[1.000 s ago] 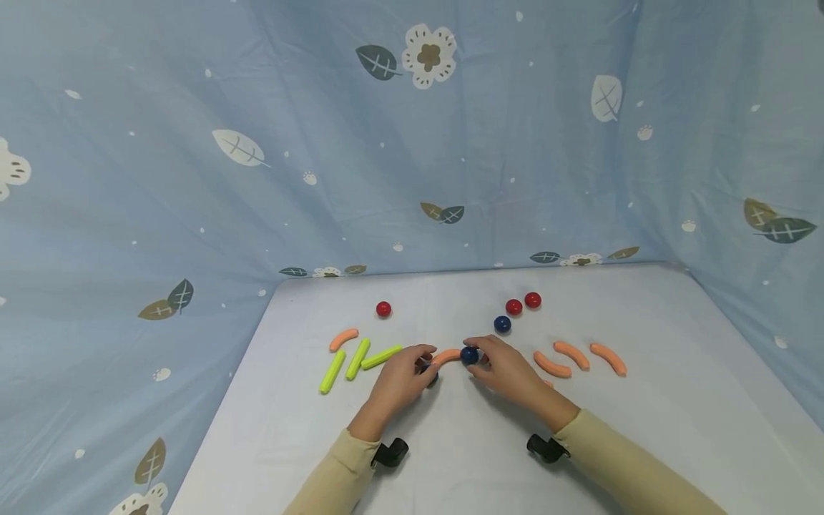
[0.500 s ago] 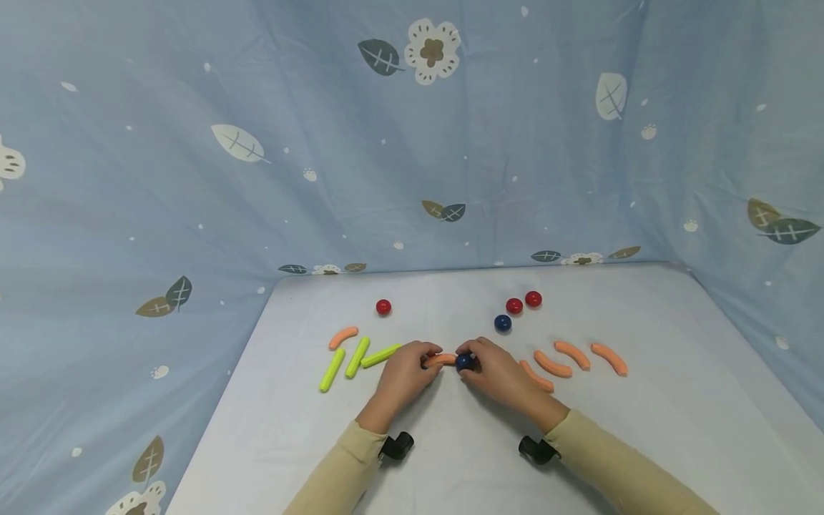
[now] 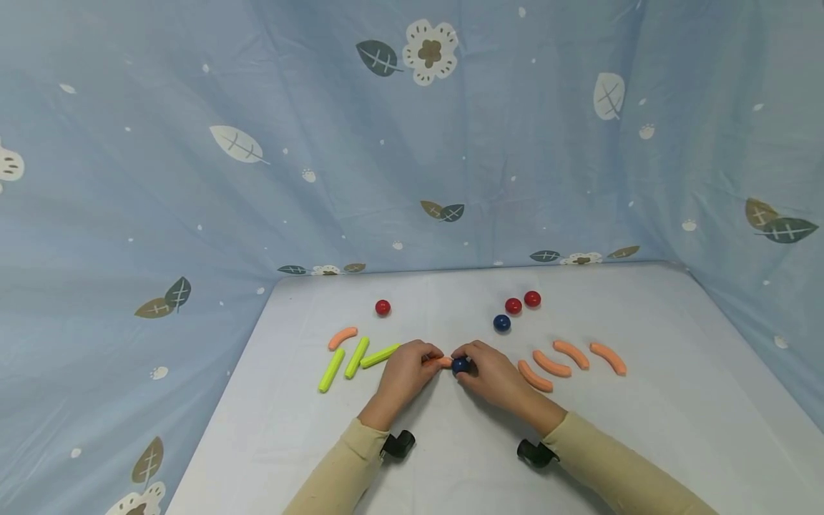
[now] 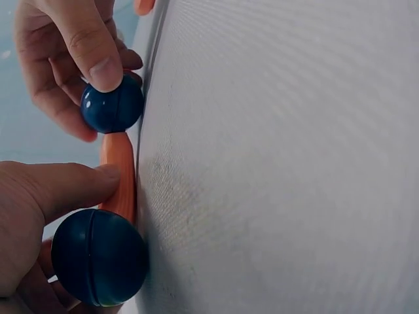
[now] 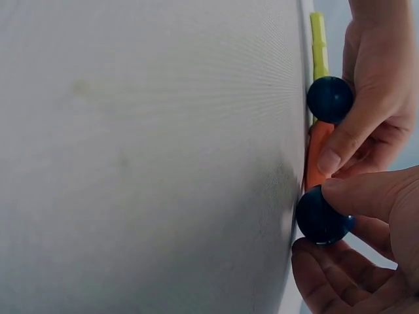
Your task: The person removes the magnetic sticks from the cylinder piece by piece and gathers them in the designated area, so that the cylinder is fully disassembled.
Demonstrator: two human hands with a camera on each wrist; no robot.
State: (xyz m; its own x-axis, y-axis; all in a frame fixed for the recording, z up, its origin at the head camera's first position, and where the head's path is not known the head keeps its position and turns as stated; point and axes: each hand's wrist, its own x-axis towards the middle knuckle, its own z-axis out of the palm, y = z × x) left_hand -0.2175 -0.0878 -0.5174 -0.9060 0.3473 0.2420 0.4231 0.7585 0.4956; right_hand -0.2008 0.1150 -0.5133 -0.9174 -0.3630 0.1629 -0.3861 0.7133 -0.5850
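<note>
In the middle of the table my left hand (image 3: 407, 372) pinches a curved orange stick (image 4: 119, 157) between thumb and fingers. One dark blue ball (image 4: 99, 257) sits at the stick's near-left end, under my left hand and mostly hidden in the head view. My right hand (image 3: 494, 373) pinches a second blue ball (image 3: 460, 365) at the stick's other end. In the left wrist view that ball meets the stick's tip. Both balls and the stick lie in one line, low at the white tabletop.
Several orange sticks (image 3: 552, 364) lie to the right, another orange stick (image 3: 342, 337) far left. Yellow-green sticks (image 3: 357, 357) lie left of my left hand. Behind are a loose blue ball (image 3: 502, 323), two red balls (image 3: 513, 306) and one red ball (image 3: 383, 307). A blue curtain (image 3: 412, 157) hangs behind the table.
My right hand has moved slightly left with its blue ball, up to the orange stick's end. My left hand has shifted its grip from around the other ball onto the stick.
</note>
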